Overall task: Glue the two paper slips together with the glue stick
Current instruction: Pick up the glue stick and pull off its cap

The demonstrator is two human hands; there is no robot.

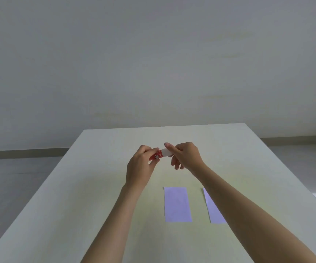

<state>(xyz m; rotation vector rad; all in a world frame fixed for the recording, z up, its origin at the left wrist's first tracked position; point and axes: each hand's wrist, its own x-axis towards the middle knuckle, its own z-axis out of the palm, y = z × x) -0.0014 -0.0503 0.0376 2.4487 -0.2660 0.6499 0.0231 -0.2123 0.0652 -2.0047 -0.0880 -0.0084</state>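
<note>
Two hands, one glue stick, two paper slips, one table. Left hand raised above the table, fingers curled tight round the red body of the glue stick, thumb and fingertips pinching it near the printed label. Right hand just beside, thumb and forefinger closed on the white cap end of the same stick, remaining fingers loose and hanging below. Stick held roughly level between both hands, red end to the left, white end to the right, well above the tabletop and beyond the slips. Cap seated or partly drawn off: cannot tell, the join lying half hidden by fingertips. Nearer the viewer, two pale lilac slips lying flat on the table, side by side, apart, not touching. Left slip in full view, a tall rectangle, long side running away from the viewer. Right slip much the same in colour, tilted slightly, its right part covered by the right forearm, so only a narrow strip showing. Both forearms bare, reaching forward from the lower edge. Table pale, plain, its far edge meeting a grey floor and a blank wall behind. No container in sight; glue itself not visible.
</note>
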